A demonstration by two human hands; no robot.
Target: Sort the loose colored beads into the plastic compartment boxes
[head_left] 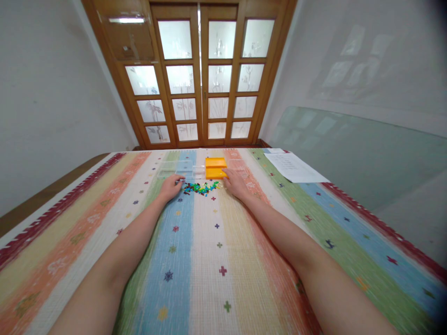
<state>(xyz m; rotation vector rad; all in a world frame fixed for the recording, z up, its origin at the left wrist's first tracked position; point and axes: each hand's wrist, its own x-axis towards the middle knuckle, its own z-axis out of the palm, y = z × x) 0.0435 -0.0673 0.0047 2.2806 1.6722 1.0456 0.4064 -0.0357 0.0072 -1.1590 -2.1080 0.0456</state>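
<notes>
Both my arms stretch far forward over a striped cloth. A small heap of tiny coloured pieces (201, 188) lies between my hands. My left hand (171, 186) rests palm down at the heap's left end, fingers curled with their tips at the pieces. My right hand (234, 183) lies at the heap's right end, its fingers touching the front corner of an orange tray (215, 168). Whether either hand pinches a piece is too small to make out.
Clear plastic trays (174, 168) sit left of the orange one, and another clear one (240, 168) to its right. A white paper sheet (293, 167) lies at the far right. The striped cloth (206, 260) covers the table; wooden glazed doors (206, 74) stand behind.
</notes>
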